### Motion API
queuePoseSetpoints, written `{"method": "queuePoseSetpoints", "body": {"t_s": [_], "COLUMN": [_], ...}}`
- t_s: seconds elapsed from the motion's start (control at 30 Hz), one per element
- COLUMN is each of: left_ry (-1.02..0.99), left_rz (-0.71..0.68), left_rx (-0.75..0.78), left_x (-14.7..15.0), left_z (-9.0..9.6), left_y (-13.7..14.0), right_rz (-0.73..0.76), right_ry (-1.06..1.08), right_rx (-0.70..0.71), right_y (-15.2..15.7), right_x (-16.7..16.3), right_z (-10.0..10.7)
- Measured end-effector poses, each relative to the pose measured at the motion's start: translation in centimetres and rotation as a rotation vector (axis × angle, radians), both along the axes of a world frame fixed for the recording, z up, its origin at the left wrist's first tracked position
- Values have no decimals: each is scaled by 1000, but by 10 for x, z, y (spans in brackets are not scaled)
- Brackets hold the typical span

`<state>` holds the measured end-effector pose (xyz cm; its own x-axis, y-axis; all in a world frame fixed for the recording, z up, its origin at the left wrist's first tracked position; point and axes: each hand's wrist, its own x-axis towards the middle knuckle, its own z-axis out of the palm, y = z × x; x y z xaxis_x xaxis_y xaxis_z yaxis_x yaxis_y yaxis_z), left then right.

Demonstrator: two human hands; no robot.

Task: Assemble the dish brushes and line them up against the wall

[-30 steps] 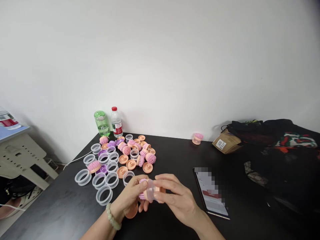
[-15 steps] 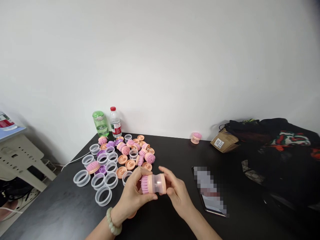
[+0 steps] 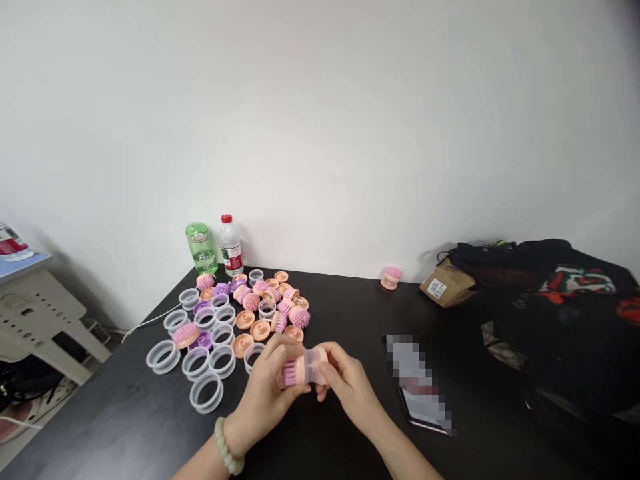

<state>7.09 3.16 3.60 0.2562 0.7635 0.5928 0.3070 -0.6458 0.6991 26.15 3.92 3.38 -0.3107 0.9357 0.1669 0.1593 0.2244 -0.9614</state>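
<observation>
Between my hands lies a bristle brush point(image 3: 311, 366) on its side, with pink bristles at the left, a clear waist and peach rims. My left hand point(image 3: 273, 377), with a bead bracelet at the wrist, is closed round the bristle end. Thumb and fingers of my right hand point(image 3: 347, 380) grip the peach cap end. Left of my hands are clear plastic rings point(image 3: 207, 392), peach caps point(image 3: 243, 345), purple caps point(image 3: 201, 339) and pink bristle heads point(image 3: 186, 335). A similar whole brush point(image 3: 391, 277) stands by the wall.
A green bottle point(image 3: 202, 248) and a red-capped water bottle point(image 3: 231, 245) stand at the table's back left. To the right are a phone point(image 3: 425, 407), a brown paper bag point(image 3: 447, 283) and dark clothing point(image 3: 555, 333). A white cable point(image 3: 150, 322) crosses the left edge.
My right hand's fingers have closed round the cap end of the brush, where they were spread before. My left hand keeps its hold on the bristle end.
</observation>
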Motion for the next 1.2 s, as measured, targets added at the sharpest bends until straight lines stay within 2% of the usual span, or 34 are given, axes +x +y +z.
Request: {"method": "queuePoseSetpoints", "body": {"t_s": [0.13, 0.23, 0.3, 0.33, 0.4, 0.5, 0.57, 0.7, 0.8, 0.97, 1.1, 1.2], "left_ry": [79, 132, 170, 189, 221, 229, 215, 194, 213, 227, 290, 252], "left_rz": [4, 5, 13, 27, 71, 119, 115, 146, 172, 195, 190, 224], "left_rx": [79, 90, 77, 65, 46, 54, 71, 119, 115, 127, 177, 212], "left_x": [-1, -1, -1, -1, -2, -4, -5, -6, -6, -4, -2, 0], "left_z": [-1, -1, -1, -1, -2, -7, -13, -25, -28, -30, -44, -58], "left_y": [0, 0, 0, 1, 3, 7, 9, 12, 11, 8, 12, 16], "right_rz": [33, 56, 32, -7, -69, -6, 33, -32, -158, -439, -591, -700], "right_ry": [48, 77, 45, 4, -121, -340, -466, -588, -632, -717, -756, -767], "right_rx": [-96, -182, -190, -136, 84, 421, 499, 522, 413, 123, -120, -215], "right_y": [2, 3, 5, 5, 4, -1, -4, 1, 26, 102, 154, 179], "right_x": [-1, -2, -1, 0, 3, 3, -1, -9, 1, 52, 92, 111], "right_z": [-3, -7, -5, -3, 6, 22, 27, 25, 25, 29, 22, 12]}}
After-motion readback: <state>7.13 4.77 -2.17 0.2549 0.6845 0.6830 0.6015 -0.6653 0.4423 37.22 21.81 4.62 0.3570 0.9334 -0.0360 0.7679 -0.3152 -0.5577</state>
